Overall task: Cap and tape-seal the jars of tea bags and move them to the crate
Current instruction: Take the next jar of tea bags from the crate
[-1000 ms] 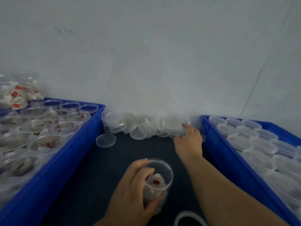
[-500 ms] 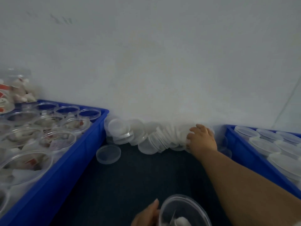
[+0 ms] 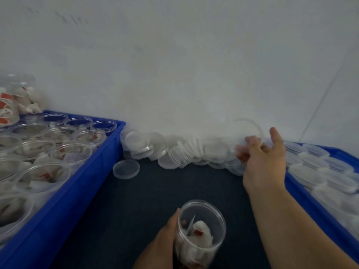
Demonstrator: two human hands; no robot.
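Note:
A clear open jar [image 3: 201, 230] with white tea bags and a red tag stands on the dark mat near the front edge. My left hand [image 3: 161, 243] is wrapped around its left side. Raised at the right end of the heap of clear caps [image 3: 186, 152] along the wall, my right hand [image 3: 262, 158] pinches one clear cap [image 3: 247, 126] upright in its fingertips; that cap is blurred. One cap [image 3: 126, 169] lies alone on the mat to the left.
A blue crate [image 3: 93, 171] on the left holds several open jars of tea bags. Another blue crate [image 3: 320, 214] on the right holds several capped jars. A white wall rises right behind the caps. The dark mat [image 3: 174, 191] lies between the crates.
My right hand has lifted off the heap with one cap pinched in its fingers. The jar in my left hand has come back further into view.

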